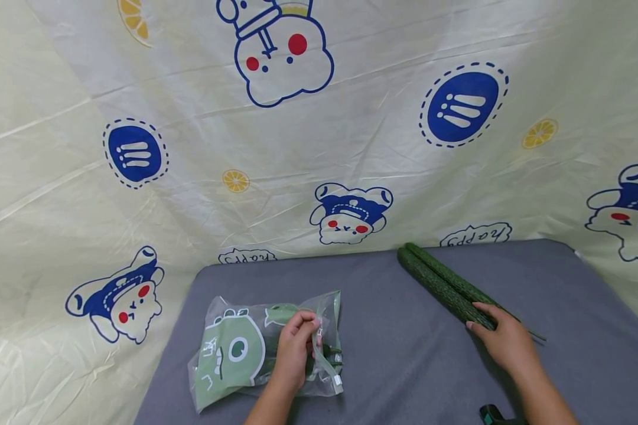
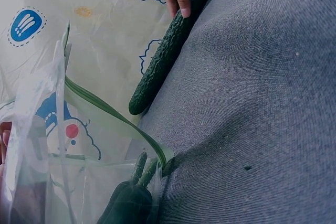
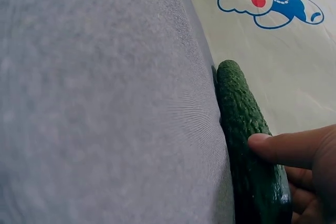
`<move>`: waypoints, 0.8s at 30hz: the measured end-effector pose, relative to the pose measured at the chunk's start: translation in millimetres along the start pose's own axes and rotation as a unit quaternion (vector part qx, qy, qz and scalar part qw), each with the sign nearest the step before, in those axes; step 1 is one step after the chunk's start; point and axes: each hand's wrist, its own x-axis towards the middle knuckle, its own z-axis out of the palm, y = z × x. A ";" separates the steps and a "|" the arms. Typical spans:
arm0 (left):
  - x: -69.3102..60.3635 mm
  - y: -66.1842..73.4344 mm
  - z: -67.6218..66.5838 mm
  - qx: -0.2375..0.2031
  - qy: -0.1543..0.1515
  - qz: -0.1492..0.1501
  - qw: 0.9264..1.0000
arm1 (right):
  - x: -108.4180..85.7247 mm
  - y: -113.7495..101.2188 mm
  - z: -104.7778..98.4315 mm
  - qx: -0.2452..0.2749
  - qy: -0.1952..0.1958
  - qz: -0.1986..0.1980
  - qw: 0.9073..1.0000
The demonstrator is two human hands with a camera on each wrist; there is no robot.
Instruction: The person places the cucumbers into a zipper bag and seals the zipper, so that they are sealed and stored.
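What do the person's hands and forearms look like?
The bare left hand and bare right hand show no glove or ring. The left forearm and right forearm show no sleeve. A small black object with a teal patch appears beside the right forearm; I cannot tell whether it is worn.

From where I stood, one word could be read: "happy", printed in blue on the pale cloth (image 1: 372,139) behind the bench (image 1: 372,330). It appeared twice, inside a jagged outlined bubble (image 1: 247,256) on the left and another bubble (image 1: 475,235) on the right. White strokes on the clear bag (image 1: 228,354) might have been lettering, but I couldn't make them out.
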 end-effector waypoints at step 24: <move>-0.3 0.6 -1.5 0.000 0.000 0.003 1.000 | -2.2 -6.3 -2.8 0.025 -0.025 -0.024 0.999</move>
